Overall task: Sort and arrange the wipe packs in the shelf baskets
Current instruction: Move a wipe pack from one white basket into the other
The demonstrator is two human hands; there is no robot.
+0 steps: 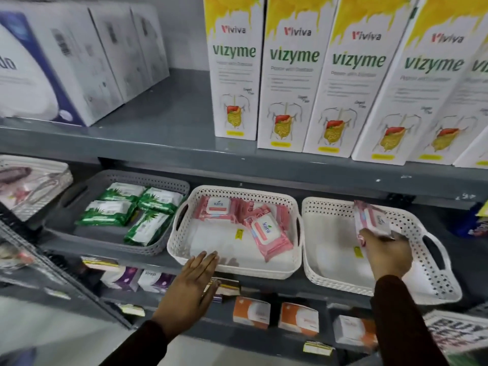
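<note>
Three baskets stand side by side on the middle shelf. The grey basket (148,249) on the left holds several green wipe packs (109,213). The middle white basket (237,269) holds pink wipe packs (268,235) lying loosely toward its back and right. The right white basket (438,283) is otherwise bare inside. Over it, my right hand (386,253) grips one pink wipe pack (371,219), held up on edge. My left hand (192,286) is flat with fingers apart, its fingertips at the front rim of the middle basket, holding nothing.
Tall white and yellow boxes (293,75) line the shelf above, with white cartons (79,54) to their left. Small orange and white boxes (252,313) sit on the shelf below. A wire rack (34,249) juts out at the left.
</note>
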